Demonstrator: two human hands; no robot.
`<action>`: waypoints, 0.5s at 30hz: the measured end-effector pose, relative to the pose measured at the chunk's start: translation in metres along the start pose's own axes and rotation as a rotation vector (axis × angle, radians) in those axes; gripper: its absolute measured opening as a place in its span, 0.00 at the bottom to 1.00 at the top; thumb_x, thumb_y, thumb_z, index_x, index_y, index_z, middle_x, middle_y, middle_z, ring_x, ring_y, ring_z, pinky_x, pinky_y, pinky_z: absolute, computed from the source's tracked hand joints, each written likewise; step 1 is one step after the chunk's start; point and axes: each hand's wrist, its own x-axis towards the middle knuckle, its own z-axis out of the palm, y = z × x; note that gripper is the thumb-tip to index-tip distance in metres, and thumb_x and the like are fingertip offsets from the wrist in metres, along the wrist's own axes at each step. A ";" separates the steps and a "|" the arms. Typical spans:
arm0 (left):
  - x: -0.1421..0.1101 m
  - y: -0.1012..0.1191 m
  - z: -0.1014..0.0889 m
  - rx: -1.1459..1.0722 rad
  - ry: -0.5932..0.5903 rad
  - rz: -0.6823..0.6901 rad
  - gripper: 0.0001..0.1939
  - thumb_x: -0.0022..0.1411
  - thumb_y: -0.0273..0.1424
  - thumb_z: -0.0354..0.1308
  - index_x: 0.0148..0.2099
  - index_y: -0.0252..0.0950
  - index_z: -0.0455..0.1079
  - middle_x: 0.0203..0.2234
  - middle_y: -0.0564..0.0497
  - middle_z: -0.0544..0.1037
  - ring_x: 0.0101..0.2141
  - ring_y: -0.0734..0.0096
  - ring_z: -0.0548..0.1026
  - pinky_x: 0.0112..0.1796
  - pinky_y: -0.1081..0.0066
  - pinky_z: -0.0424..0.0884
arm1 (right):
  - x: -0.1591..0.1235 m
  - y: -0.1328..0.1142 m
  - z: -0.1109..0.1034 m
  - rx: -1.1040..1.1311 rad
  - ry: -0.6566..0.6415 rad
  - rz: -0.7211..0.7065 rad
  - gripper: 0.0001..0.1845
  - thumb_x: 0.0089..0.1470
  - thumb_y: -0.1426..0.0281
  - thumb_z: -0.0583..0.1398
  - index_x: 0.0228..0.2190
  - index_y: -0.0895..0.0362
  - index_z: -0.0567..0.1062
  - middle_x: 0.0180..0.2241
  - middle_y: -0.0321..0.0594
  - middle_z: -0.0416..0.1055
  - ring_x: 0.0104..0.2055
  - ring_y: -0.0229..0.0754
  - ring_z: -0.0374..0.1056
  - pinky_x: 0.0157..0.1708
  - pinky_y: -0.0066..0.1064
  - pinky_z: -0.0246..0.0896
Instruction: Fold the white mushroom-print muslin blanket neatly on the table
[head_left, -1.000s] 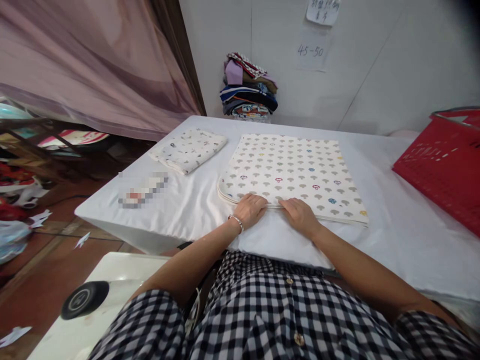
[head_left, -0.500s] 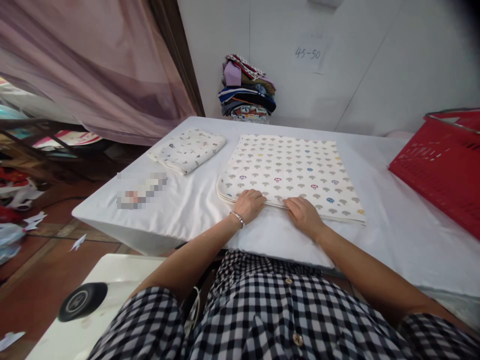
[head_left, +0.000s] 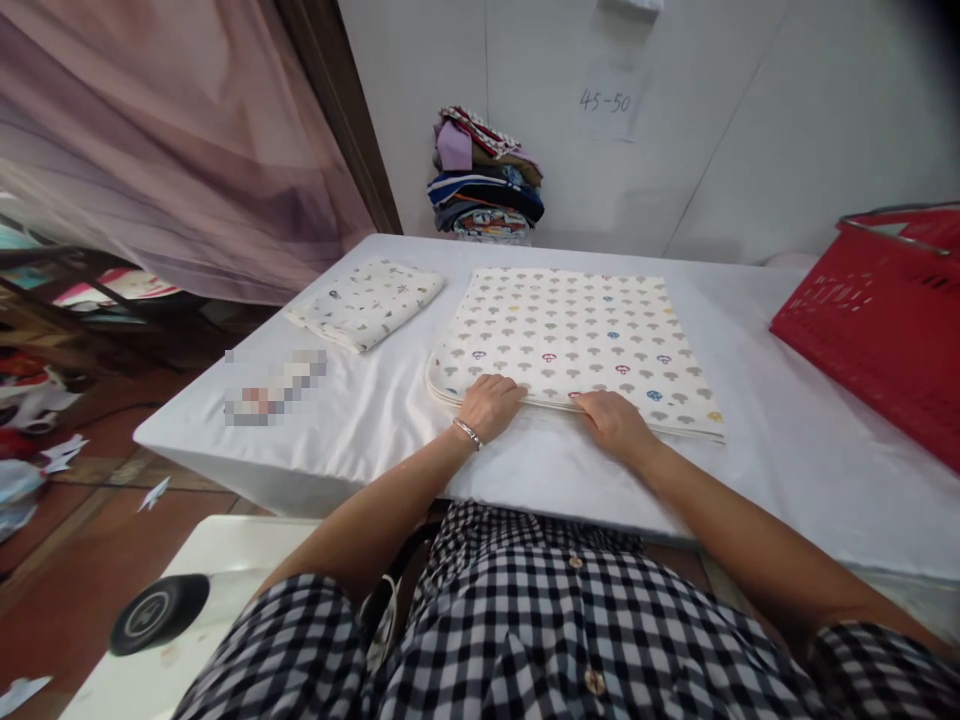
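A folded cream cloth [head_left: 562, 330] printed with grey and coloured mushrooms lies flat in layers before me. My left hand [head_left: 491, 405], with a silver bracelet at the wrist, grips the near edge left of its middle, fingers curled over the layers. Farther right on that same edge, my right hand [head_left: 615, 420] pinches the cloth between thumb and fingers. Both thumbs are mostly hidden. To the left lies a smaller folded cream cloth [head_left: 371, 303] with a scattered small print, touched by neither hand.
The white-covered table [head_left: 772, 470] carries a red plastic basket [head_left: 877, 320] at right and a pixelated item [head_left: 274, 388] at left. Behind stands a pile of folded fabrics [head_left: 487, 180] by the wall. A pink curtain [head_left: 187, 130] hangs at left, above a white surface [head_left: 247, 560] lower down.
The whole view has shifted slightly. My right hand has slid a little right along the near edge, its fingers now closer over the cloth. My left hand keeps its place.
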 end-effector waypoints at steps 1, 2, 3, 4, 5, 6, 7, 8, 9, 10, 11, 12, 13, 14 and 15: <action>0.001 -0.001 0.000 -0.004 0.002 -0.005 0.10 0.63 0.32 0.49 0.42 0.37 0.69 0.32 0.48 0.74 0.34 0.66 0.69 0.37 0.64 0.62 | 0.004 -0.002 0.001 -0.003 -0.012 0.001 0.15 0.60 0.72 0.48 0.46 0.58 0.66 0.40 0.45 0.71 0.40 0.45 0.65 0.38 0.37 0.59; 0.001 -0.002 0.000 -0.009 0.001 -0.011 0.09 0.63 0.32 0.49 0.42 0.37 0.69 0.32 0.48 0.74 0.34 0.66 0.69 0.37 0.64 0.63 | 0.009 -0.005 0.001 -0.006 -0.026 0.000 0.15 0.60 0.71 0.48 0.47 0.58 0.66 0.41 0.46 0.70 0.40 0.45 0.64 0.38 0.38 0.59; 0.002 -0.002 0.000 -0.013 -0.003 -0.016 0.09 0.62 0.32 0.50 0.41 0.37 0.68 0.31 0.48 0.73 0.34 0.65 0.69 0.37 0.64 0.63 | 0.014 -0.008 0.002 -0.009 -0.042 -0.004 0.15 0.60 0.70 0.48 0.47 0.58 0.66 0.41 0.46 0.70 0.40 0.46 0.64 0.38 0.38 0.58; 0.003 -0.002 0.000 -0.016 -0.007 -0.023 0.08 0.62 0.32 0.50 0.39 0.36 0.68 0.30 0.48 0.73 0.34 0.65 0.69 0.37 0.64 0.63 | 0.020 -0.011 0.003 -0.011 -0.057 -0.010 0.15 0.60 0.69 0.49 0.46 0.58 0.67 0.41 0.46 0.70 0.40 0.46 0.64 0.37 0.37 0.58; 0.003 -0.001 -0.001 -0.018 -0.008 -0.027 0.07 0.62 0.32 0.50 0.38 0.36 0.68 0.30 0.48 0.73 0.34 0.65 0.69 0.37 0.64 0.63 | 0.026 -0.014 0.004 -0.010 -0.069 -0.016 0.14 0.60 0.69 0.49 0.45 0.58 0.68 0.39 0.46 0.70 0.39 0.46 0.63 0.37 0.37 0.58; 0.003 0.000 -0.003 -0.018 -0.003 -0.028 0.06 0.62 0.32 0.51 0.37 0.36 0.67 0.31 0.48 0.73 0.35 0.65 0.69 0.37 0.64 0.63 | 0.031 -0.017 0.005 -0.005 -0.079 -0.020 0.13 0.59 0.69 0.49 0.42 0.58 0.70 0.38 0.46 0.70 0.39 0.45 0.63 0.36 0.36 0.57; 0.002 0.002 -0.005 -0.014 0.010 -0.023 0.06 0.61 0.31 0.51 0.36 0.36 0.67 0.33 0.47 0.73 0.37 0.64 0.69 0.38 0.64 0.63 | 0.035 -0.019 0.007 0.004 -0.081 -0.018 0.12 0.59 0.70 0.50 0.40 0.58 0.71 0.36 0.45 0.70 0.38 0.45 0.63 0.35 0.35 0.57; 0.001 0.005 -0.007 -0.006 0.026 -0.009 0.06 0.62 0.31 0.51 0.35 0.36 0.67 0.35 0.47 0.73 0.38 0.64 0.68 0.38 0.64 0.62 | 0.038 -0.020 0.008 0.019 -0.076 -0.009 0.11 0.59 0.70 0.50 0.38 0.58 0.71 0.35 0.45 0.70 0.37 0.44 0.63 0.35 0.34 0.57; -0.001 0.009 -0.009 0.006 0.040 0.016 0.06 0.62 0.30 0.50 0.35 0.36 0.67 0.37 0.47 0.73 0.39 0.64 0.68 0.39 0.64 0.62 | 0.040 -0.021 0.009 0.040 -0.066 0.003 0.10 0.58 0.71 0.51 0.37 0.58 0.71 0.34 0.44 0.70 0.36 0.44 0.63 0.34 0.33 0.57; -0.002 0.012 -0.011 0.020 0.045 0.051 0.07 0.63 0.29 0.49 0.34 0.37 0.67 0.38 0.48 0.73 0.39 0.65 0.67 0.39 0.64 0.61 | 0.041 -0.021 0.010 0.063 -0.053 0.016 0.10 0.58 0.71 0.51 0.36 0.58 0.71 0.34 0.44 0.70 0.36 0.43 0.63 0.34 0.33 0.57; -0.004 0.017 -0.012 0.034 0.036 0.091 0.08 0.63 0.28 0.48 0.34 0.37 0.67 0.37 0.48 0.73 0.38 0.66 0.67 0.38 0.65 0.61 | 0.041 -0.021 0.011 0.087 -0.041 0.027 0.10 0.58 0.71 0.51 0.36 0.58 0.71 0.34 0.43 0.70 0.36 0.43 0.63 0.33 0.33 0.57; -0.006 0.021 -0.011 0.048 0.014 0.129 0.10 0.64 0.28 0.47 0.33 0.37 0.68 0.34 0.49 0.73 0.36 0.66 0.67 0.37 0.65 0.60 | 0.041 -0.020 0.011 0.107 -0.031 0.035 0.10 0.58 0.70 0.51 0.36 0.58 0.71 0.34 0.43 0.70 0.36 0.43 0.63 0.33 0.32 0.57; -0.006 0.025 -0.010 0.061 -0.016 0.158 0.11 0.64 0.28 0.46 0.32 0.37 0.68 0.31 0.50 0.72 0.34 0.67 0.67 0.35 0.65 0.60 | 0.041 -0.020 0.012 0.123 -0.024 0.041 0.10 0.58 0.70 0.51 0.36 0.57 0.71 0.34 0.42 0.70 0.36 0.42 0.63 0.33 0.32 0.57; -0.006 0.028 -0.008 0.073 -0.048 0.170 0.11 0.65 0.28 0.46 0.31 0.37 0.68 0.29 0.50 0.72 0.33 0.67 0.67 0.34 0.65 0.59 | 0.040 -0.020 0.012 0.132 -0.021 0.045 0.10 0.59 0.70 0.51 0.36 0.57 0.71 0.34 0.42 0.70 0.36 0.42 0.63 0.33 0.32 0.57; -0.006 0.031 -0.005 0.083 -0.075 0.162 0.12 0.65 0.29 0.47 0.31 0.37 0.68 0.27 0.50 0.71 0.32 0.67 0.67 0.33 0.65 0.59 | 0.040 -0.020 0.012 0.136 -0.018 0.051 0.09 0.58 0.70 0.51 0.35 0.57 0.71 0.34 0.42 0.71 0.35 0.42 0.64 0.33 0.31 0.57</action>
